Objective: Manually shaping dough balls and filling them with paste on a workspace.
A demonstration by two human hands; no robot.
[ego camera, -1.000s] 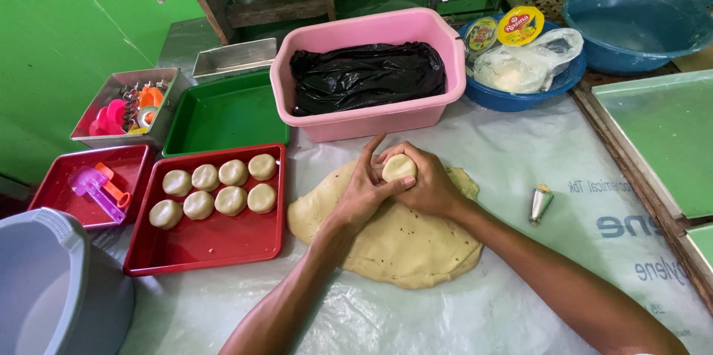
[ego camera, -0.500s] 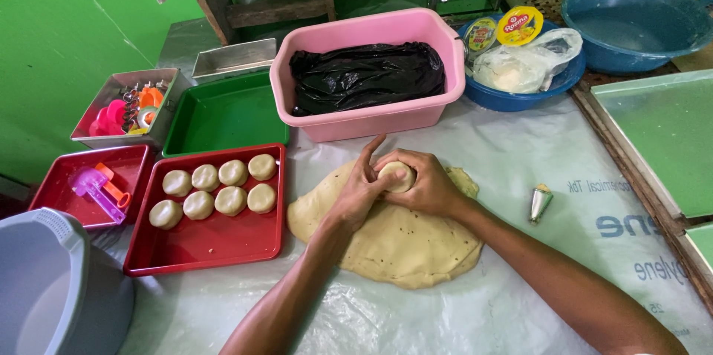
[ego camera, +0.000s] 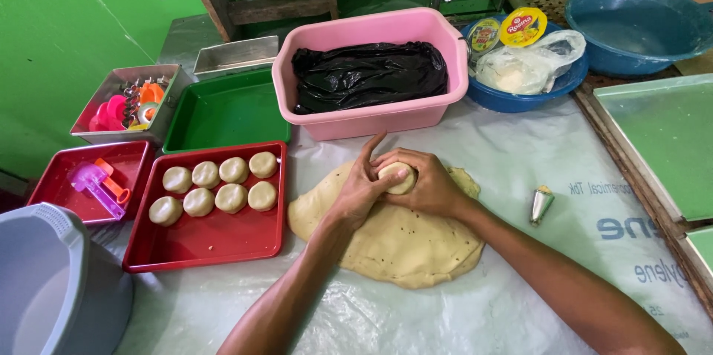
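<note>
A small dough ball (ego camera: 399, 176) is cupped between the left hand (ego camera: 358, 190) and the right hand (ego camera: 429, 189), both closed around it above the flattened dough sheet (ego camera: 394, 240); over the past second the ball has barely shifted, so the rounding is judged still under way. Seven shaped rounds (ego camera: 215, 188) are seen on the red tray (ego camera: 208, 240). Behind, a pink tub (ego camera: 371, 121) lined with black plastic, and round yellow-lidded tins (ego camera: 522, 26) in a blue basin (ego camera: 520, 99), are visible
</note>
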